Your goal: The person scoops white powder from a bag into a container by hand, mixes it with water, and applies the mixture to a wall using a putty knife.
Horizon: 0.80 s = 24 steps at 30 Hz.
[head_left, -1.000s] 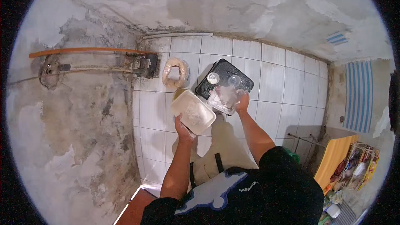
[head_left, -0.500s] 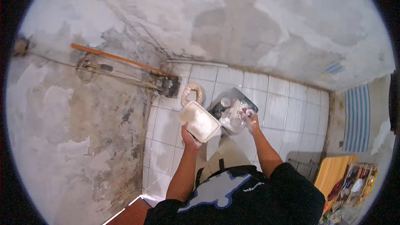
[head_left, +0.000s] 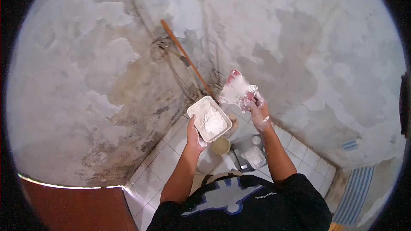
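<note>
My left hand (head_left: 195,136) grips a white rectangular tub (head_left: 199,109) by its near left side. A heap of white powdery or pasty material (head_left: 212,122) lies inside it. My right hand (head_left: 259,115) is closed around a flat red scraper (head_left: 234,90), its blade mostly coated in white. White smears cover the fingers of that hand. The scraper is held up to the right of the tub and a little farther forward, apart from it.
Below on the tiled floor stand a dark tub (head_left: 238,159) containing white material and a round pale container (head_left: 221,146). An orange-brown stick (head_left: 185,52) leans in the corner between patchy walls. A blue-striped cloth (head_left: 354,194) is at right, a red-brown panel (head_left: 77,205) at lower left.
My right hand has risen from the dark floor tub, and the white-coated scraper now shows plainly in it. The left hand still holds the white tub. The view has turned toward the corner.
</note>
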### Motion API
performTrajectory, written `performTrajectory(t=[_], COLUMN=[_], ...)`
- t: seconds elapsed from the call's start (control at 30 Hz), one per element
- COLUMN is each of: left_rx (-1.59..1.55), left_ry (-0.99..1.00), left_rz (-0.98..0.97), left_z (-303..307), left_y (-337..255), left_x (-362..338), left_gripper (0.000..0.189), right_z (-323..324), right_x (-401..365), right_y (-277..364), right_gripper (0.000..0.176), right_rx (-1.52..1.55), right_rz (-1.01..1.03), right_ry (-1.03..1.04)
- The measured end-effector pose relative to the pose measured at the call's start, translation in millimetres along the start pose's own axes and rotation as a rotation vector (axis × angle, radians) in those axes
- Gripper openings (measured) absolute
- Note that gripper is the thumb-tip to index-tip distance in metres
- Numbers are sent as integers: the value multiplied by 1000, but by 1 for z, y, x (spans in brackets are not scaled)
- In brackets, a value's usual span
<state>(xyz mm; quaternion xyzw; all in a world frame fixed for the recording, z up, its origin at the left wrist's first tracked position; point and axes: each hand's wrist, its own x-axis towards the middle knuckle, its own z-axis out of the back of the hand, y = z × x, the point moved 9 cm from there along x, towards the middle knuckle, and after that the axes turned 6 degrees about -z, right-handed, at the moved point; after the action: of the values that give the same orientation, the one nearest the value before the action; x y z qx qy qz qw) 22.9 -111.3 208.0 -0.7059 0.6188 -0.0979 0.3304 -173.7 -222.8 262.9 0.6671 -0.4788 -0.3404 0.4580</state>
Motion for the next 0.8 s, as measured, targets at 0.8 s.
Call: performTrajectory(t=[0.8], left_rx=[19], left_ry=[-165], left_rz=[-329], left_z=[81], left_y=[-350], left_x=[-49], left_gripper=[58], right_z=[-415], right_x=[55], right_y=[60], right_gripper=[42], right_rx=[-813], right_rz=[366], right_ry=[366])
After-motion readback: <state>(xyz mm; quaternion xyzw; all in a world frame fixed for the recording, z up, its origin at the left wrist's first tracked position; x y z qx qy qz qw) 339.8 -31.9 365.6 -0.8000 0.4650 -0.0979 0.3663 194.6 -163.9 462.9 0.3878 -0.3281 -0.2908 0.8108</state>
